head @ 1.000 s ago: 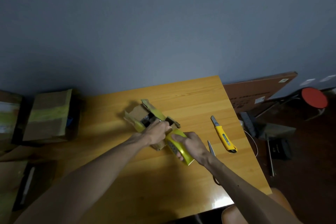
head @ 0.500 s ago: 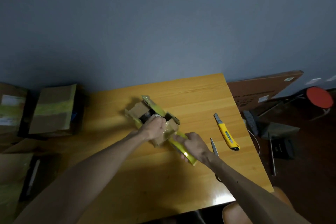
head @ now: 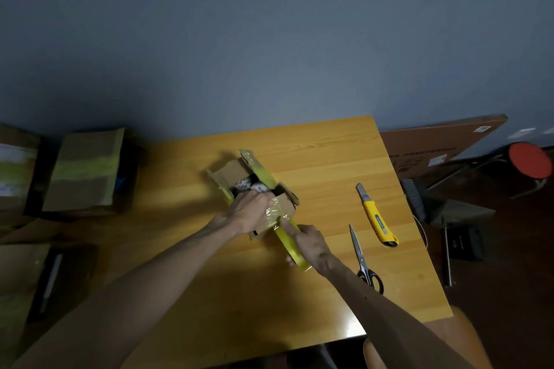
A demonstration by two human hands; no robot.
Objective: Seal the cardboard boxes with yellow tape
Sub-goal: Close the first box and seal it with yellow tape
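**Open box in hand, tape strip on its near flap**

I count one box [head: 236, 172] on the table [head: 323, 153], directly under the left hand [head: 250, 214]. Its far flaps stand open and small items show inside. The left hand lies across the near flap and presses it down; I cannot tell how far its fingers curl. The right hand [head: 310, 246] is wrapped round one yellow roll [head: 284, 238], held on edge just right of the left hand and touching the box's near corner. One strip of tape [head: 274, 214] runs from the roll onto the flap under the left fingertips.

Right of the right wrist lies one pair of scissors [head: 359, 252], closed. Beyond them, further right, lies one knife [head: 376, 216], yellow-handled. Well left of the left hand, off the table, I count two closed boxes [head: 87, 171], each banded with yellow.
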